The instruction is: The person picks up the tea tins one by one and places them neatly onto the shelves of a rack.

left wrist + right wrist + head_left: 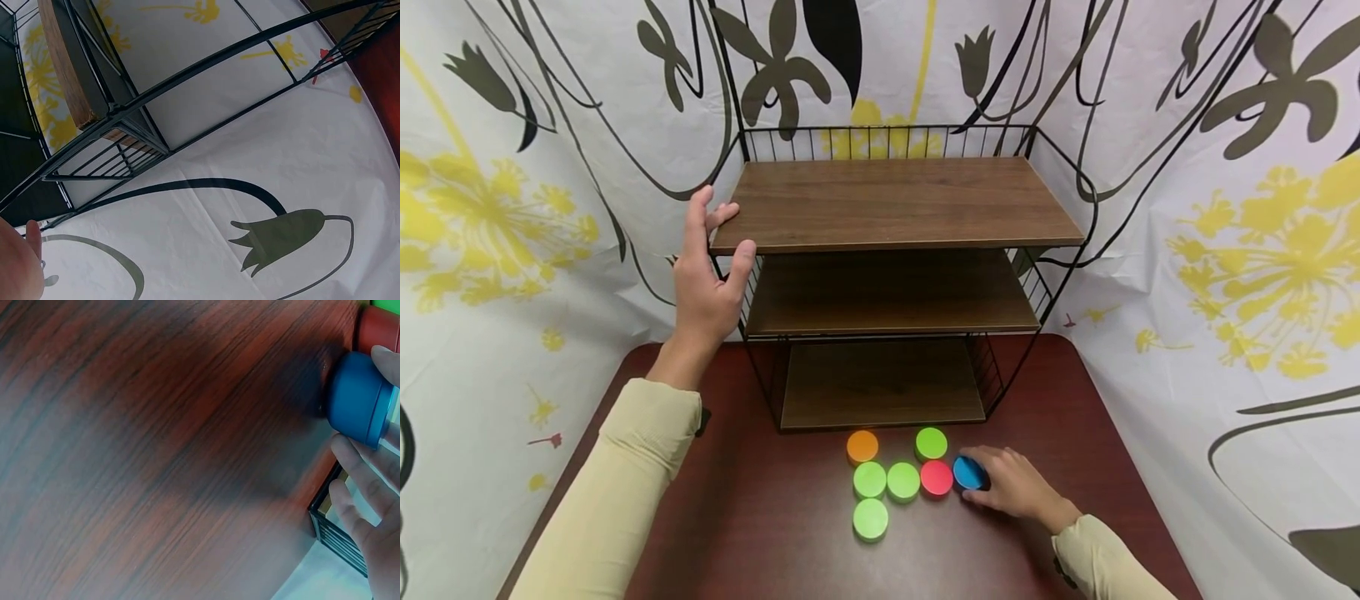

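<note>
A small round blue jar with a lid (968, 473) stands on the table, and my right hand (1017, 483) grips it between thumb and fingers. In the right wrist view the thumb lies at one side of the blue jar (356, 399) and fingers at the other. Left of it, side by side, stands a red jar (936, 479), with a green jar (931, 444) behind that one. My left hand (706, 275) is raised at the left end of the shelf rack's top board (895, 204), fingers extended and thumb apart; whether it touches the board is hard to tell.
Several more jars stand nearby: an orange jar (862, 447) and green jars (870, 519). Behind them rises a black wire rack with a middle board (895, 292) and a bottom board (883, 382). Patterned white fabric (1225, 275) surrounds the dark red table (760, 517).
</note>
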Available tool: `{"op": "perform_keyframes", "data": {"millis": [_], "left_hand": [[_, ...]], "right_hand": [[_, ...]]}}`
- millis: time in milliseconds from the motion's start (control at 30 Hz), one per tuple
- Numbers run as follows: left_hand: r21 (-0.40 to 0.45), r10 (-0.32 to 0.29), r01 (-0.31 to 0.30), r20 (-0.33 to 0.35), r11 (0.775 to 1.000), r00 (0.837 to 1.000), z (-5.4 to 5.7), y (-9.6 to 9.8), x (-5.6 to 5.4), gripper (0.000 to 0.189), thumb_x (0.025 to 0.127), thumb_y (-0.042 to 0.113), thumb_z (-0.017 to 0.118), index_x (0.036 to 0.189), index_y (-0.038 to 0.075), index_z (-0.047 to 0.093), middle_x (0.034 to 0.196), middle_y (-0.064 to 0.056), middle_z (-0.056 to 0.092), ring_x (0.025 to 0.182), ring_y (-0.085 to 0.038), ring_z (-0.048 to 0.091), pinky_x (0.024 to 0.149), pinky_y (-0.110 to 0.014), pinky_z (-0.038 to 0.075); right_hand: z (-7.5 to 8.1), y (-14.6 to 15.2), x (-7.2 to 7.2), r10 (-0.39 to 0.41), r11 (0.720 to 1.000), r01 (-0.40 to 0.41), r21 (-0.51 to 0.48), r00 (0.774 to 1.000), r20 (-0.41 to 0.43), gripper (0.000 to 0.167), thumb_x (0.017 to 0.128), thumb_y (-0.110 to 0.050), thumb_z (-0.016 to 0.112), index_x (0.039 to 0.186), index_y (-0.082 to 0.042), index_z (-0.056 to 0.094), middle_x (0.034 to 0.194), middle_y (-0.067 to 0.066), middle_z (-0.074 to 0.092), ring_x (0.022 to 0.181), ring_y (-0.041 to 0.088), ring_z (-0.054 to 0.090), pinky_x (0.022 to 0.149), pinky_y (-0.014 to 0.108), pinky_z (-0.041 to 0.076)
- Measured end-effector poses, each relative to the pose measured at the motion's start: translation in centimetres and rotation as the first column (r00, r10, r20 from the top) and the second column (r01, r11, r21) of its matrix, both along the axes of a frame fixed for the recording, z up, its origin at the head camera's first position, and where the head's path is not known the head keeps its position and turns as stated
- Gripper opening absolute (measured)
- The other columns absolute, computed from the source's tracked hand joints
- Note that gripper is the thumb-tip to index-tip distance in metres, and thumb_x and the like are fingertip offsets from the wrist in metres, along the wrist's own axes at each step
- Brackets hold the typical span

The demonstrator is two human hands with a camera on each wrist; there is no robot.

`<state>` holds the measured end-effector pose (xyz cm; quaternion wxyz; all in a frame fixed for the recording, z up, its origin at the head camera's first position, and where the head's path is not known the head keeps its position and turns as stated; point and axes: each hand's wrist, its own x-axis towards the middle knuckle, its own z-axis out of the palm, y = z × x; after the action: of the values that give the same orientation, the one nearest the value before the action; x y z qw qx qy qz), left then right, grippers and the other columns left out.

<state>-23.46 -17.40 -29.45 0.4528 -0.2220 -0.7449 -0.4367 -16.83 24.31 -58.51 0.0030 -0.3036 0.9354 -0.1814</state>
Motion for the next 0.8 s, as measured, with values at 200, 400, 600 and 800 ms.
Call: {"op": "perform_keyframes", "data": {"millis": [200,400,600,800], "left_hand": [[0.002,-0.004,0.004,0.001,1.000,1.000,0.01,0.02,-0.07,0.061,0.092,0.023,0.054,0.142,-0.009,0.038,0.127,-0.029,0.060,0.128,-0.039,0.051,0.111,-0.043,0.032],[0.007,-0.004,0.004,-0.004,1.000,1.000,0.00,0.02,-0.04,0.061,0.093,0.024,0.054,0.142,-0.010,0.038,0.126,-0.030,0.060,0.130,-0.032,0.051,0.112,-0.042,0.031],[0.011,-0.008,0.008,-0.004,1.000,1.000,0.08,0.09,0.00,0.061,0.092,0.022,0.054,0.141,-0.011,0.039,0.125,-0.031,0.060,0.127,-0.041,0.050,0.112,-0.042,0.031],[0.012,-0.001,0.001,-0.004,1.000,1.000,0.02,0.12,-0.03,0.061,0.092,0.022,0.054,0.141,-0.010,0.039,0.125,-0.030,0.060,0.127,-0.041,0.051,0.111,-0.042,0.032]], "right_hand": [[-0.11,-0.06,0.03,-0.005,1.000,0.005,-0.012,1.000,0.002,0.062,0.076,-0.037,0.085,0.125,-0.005,0.065,0.114,0.006,0.070,0.096,0.016,0.067,0.077,0.041,0.055],[-0.21,-0.08,0.12,-0.005,1.000,0.005,-0.016,1.000,0.003,0.061,0.077,-0.037,0.084,0.127,-0.006,0.065,0.116,0.006,0.069,0.097,0.015,0.067,0.078,0.042,0.055],[-0.07,-0.12,0.27,0.002,1.000,-0.003,-0.013,1.000,-0.010,0.061,0.078,-0.037,0.083,0.128,-0.007,0.064,0.116,0.005,0.069,0.096,0.015,0.067,0.078,0.043,0.055],[-0.01,-0.08,0.08,0.003,1.000,-0.003,-0.026,1.000,-0.016,0.060,0.078,-0.035,0.084,0.127,-0.005,0.064,0.115,0.005,0.069,0.095,0.014,0.067,0.077,0.041,0.056]]}}
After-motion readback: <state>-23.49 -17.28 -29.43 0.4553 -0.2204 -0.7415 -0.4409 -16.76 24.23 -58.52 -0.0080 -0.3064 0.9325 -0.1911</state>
